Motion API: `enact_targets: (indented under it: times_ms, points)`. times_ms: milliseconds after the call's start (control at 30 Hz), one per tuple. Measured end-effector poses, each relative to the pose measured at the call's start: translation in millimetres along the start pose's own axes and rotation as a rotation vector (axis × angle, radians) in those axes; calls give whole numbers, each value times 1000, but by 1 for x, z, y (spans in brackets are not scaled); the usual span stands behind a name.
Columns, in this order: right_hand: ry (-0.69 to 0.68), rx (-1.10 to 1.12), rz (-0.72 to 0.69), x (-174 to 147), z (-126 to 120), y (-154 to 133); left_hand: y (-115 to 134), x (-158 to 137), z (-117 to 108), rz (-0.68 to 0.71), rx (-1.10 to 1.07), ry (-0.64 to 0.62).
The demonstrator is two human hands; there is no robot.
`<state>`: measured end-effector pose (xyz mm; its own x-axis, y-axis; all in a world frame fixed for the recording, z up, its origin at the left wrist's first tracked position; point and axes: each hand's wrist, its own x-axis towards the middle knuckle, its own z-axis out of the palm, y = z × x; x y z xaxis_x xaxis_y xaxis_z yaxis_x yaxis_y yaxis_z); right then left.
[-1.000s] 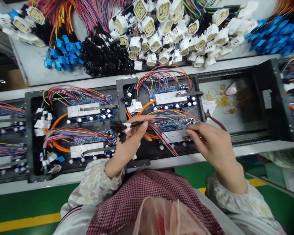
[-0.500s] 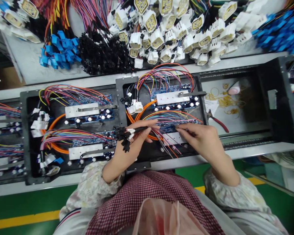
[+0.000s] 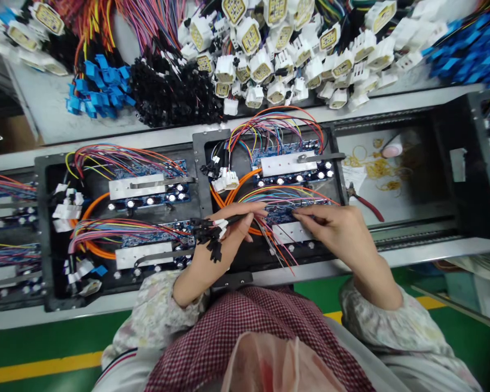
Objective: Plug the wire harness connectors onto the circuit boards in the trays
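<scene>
My left hand (image 3: pixel 224 242) is closed round a bundle of wires with small black connectors (image 3: pixel 208 231) sticking out on its left side. The loose wire ends (image 3: pixel 283 253) fan out to the right of its fingers, over a white metal strip (image 3: pixel 289 233). My right hand (image 3: pixel 338 228) pinches at the blue circuit board (image 3: pixel 280 215), its fingertips touching the board's upper part; a thin wire seems to be between them, but it is too small to be sure. Coloured wires (image 3: pixel 286 190) arch along the board's top edge. Both hands are over the lower board in a black tray (image 3: pixel 200 190).
Behind the trays lie piles of white connectors (image 3: pixel 261 68), black connectors (image 3: pixel 171 90) and blue connectors (image 3: pixel 100 87). Red-handled pliers (image 3: pixel 365 202) and yellow rubber bands (image 3: pixel 375 166) lie to the right. Another wired board (image 3: pixel 286 147) sits just above, and a neighbouring tray (image 3: pixel 43 228) stands left.
The loose wire ends below my left hand have swung slightly down and left. Both hands stay almost in place, my right fingertips still at the board; the view has shifted slightly.
</scene>
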<state>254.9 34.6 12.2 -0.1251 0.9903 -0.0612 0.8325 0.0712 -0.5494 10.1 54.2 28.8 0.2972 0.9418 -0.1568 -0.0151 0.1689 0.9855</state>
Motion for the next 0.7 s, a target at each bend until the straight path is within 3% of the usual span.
enact_targets:
  times_ms: [167,300,433,467,600,700]
  points:
    - [-43,-66,-23,0,-4,-1,1,0,3,19,-12,2]
    - [154,-139,-138,-12,-14,-22,1,1,5,27,-1,7]
    - [30,-184,-259,-26,-18,-36,2,3,6,38,-7,31]
    - [45,-211,-247,-28,-19,-34,2,4,6,42,-10,49]
    - [311,-303,-29,-32,-23,-11,-1,6,7,39,-29,70]
    - [253,-326,6,-30,-19,5,-4,6,7,24,-4,36]
